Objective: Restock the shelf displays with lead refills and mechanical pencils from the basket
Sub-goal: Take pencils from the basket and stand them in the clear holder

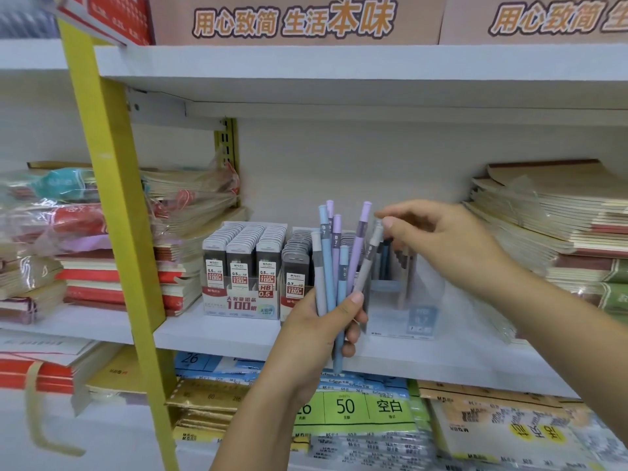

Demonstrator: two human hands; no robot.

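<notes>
My left hand (328,322) grips a fanned bunch of several mechanical pencils (334,260) in blue, lilac and grey, upright in front of the middle shelf. My right hand (438,239) pinches the top of the grey pencil (368,263) at the right of the bunch. Behind the pencils stands a clear pencil display box (411,300) with a few pencils inside. To its left stand two display boxes of lead refills, the 0.5 one (243,266) and the 0.7 one (295,270), both well filled. No basket is in view.
Stacks of notebooks lie on the shelf at the left (85,253) and right (557,226). A yellow shelf upright (115,205) slants down the left. The white shelf board (221,338) has bare room along its front. Paper packs (353,406) fill the shelf below.
</notes>
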